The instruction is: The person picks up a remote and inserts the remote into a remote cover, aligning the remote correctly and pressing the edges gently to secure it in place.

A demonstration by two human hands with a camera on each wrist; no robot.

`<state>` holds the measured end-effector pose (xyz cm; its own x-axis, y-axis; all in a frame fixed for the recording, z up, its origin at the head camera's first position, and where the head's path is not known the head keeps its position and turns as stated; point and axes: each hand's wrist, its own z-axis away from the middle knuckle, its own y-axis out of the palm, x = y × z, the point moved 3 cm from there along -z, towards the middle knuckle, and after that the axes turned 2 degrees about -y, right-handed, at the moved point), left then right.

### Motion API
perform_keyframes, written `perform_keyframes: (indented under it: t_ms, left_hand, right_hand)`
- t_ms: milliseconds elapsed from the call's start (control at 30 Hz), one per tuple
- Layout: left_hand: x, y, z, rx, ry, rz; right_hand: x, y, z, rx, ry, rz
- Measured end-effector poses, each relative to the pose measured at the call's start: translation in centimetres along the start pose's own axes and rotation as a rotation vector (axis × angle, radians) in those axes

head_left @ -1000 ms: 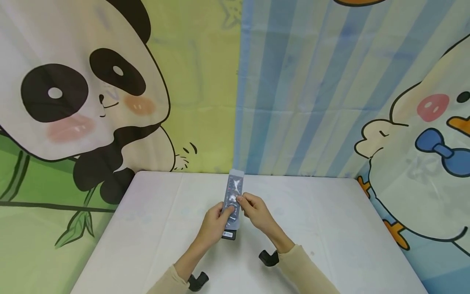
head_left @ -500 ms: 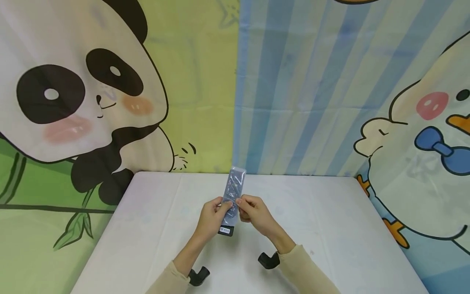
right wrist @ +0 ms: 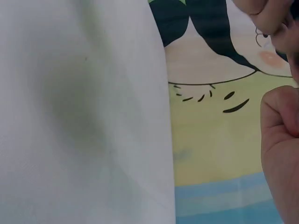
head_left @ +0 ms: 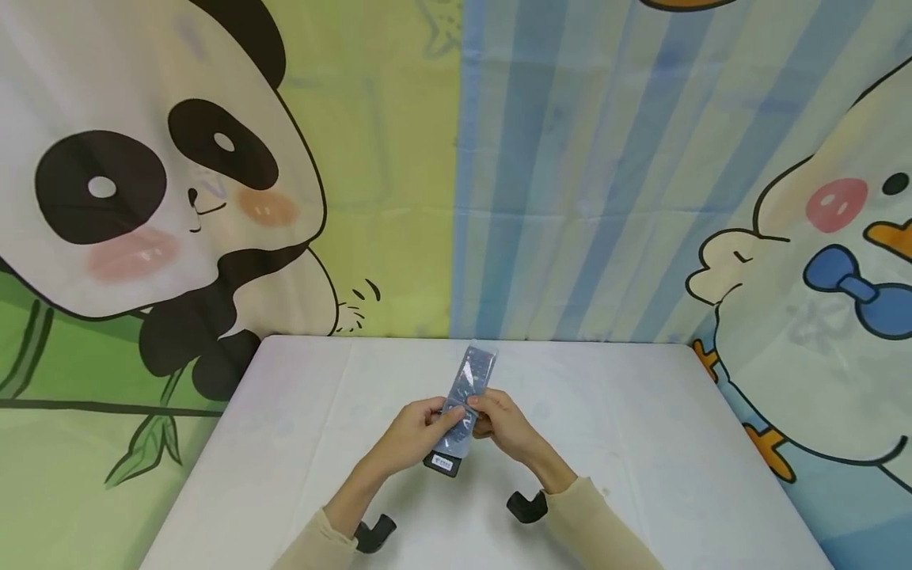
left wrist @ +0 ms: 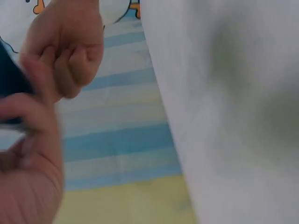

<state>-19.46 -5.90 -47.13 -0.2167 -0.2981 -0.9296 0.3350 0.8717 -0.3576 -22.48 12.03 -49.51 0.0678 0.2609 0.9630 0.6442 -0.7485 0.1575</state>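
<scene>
A slim black remote control [head_left: 442, 464] lies inside a clear plastic sleeve [head_left: 476, 369], held tilted above the table. Its lower end, bearing a white label, sticks out of the sleeve. My left hand [head_left: 412, 437] grips the two from the left, thumb across the front. From the right, my right hand [head_left: 510, 429] pinches the sleeve's edge close to the left thumb. In the left wrist view, a dark part of the remote control [left wrist: 10, 77] shows beside my blurred left hand [left wrist: 30, 182]. The right wrist view shows my right hand [right wrist: 281, 144] with its fingers curled.
Under the hands is a white-covered table [head_left: 627, 427]. A printed cloth with a panda [head_left: 214, 166] and a duck [head_left: 819, 356] hangs behind its far edge. Black curved pieces [head_left: 527, 507] stick out at both wrists.
The remote control in its sleeve has leaned further to the right and come slightly lower. Both hands keep hold, with the right hand shifted slightly down along the sleeve.
</scene>
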Motion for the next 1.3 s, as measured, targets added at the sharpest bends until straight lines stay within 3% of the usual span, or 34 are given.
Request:
perform_keyframes:
  t_ms: [67, 167, 200, 267, 533, 700, 833, 933, 1000, 1067, 1167, 1233, 1300]
  left_hand:
    - [-0.7, -0.2, 0.5, -0.062, 0.138, -0.156]
    - [-2.0, -0.2, 1.4, -0.163, 0.427, -0.4]
    - [-2.4, -0.1, 1.7, -0.177, 0.519, -0.453]
    - [-3.0, 0.2, 2.0, -0.167, 0.641, -0.503]
    - [-4.4, 1.3, 2.1, -0.199, 0.878, -0.621]
    - [-4.9, 1.7, 2.5, -0.214, 0.939, -0.634]
    - [-4.6, 1.7, 2.2, -0.217, 0.901, -0.624]
    - [-3.6, 1.5, 1.7, -0.209, 0.783, -0.513]
    - [-2.8, 1.2, 1.2, -0.214, 0.601, -0.385]
    - [-1.8, 0.8, 0.4, -0.193, 0.364, -0.237]
    - [-0.4, 0.6, -0.6, -0.085, 0.046, -0.061]
    - [0.2, 0.9, -1.0, 0.0, -0.059, 0.011]
    - [0.5, 1.2, -1.1, 0.05, -0.087, 0.071]
  right_hand:
    - [-0.3, -0.3, 0.1, -0.034, 0.014, -0.02]
    - [-0.4, -1.0, 0.1, -0.079, 0.041, -0.036]
    - [-0.4, -1.2, 0.1, -0.091, 0.047, -0.037]
    - [-0.4, -1.5, 0.0, -0.105, 0.061, -0.033]
    - [-0.7, -1.9, -0.7, -0.17, 0.138, -0.062]
    - [-0.6, -2.3, -1.4, -0.222, 0.115, -0.12]
    - [-0.4, -2.7, -1.5, -0.217, 0.124, -0.066]
    - [-0.2, -3.0, -1.3, -0.194, 0.143, 0.005]
    - [0.0, -3.1, -1.1, -0.172, 0.153, 0.049]
    - [0.2, -3.0, -1.0, -0.135, 0.154, 0.089]
    - [0.7, -2.6, -1.0, -0.071, 0.136, 0.142]
    - [0.9, -2.4, -0.9, -0.042, 0.12, 0.169]
    - [1.0, -2.3, -0.8, -0.051, 0.109, 0.192]
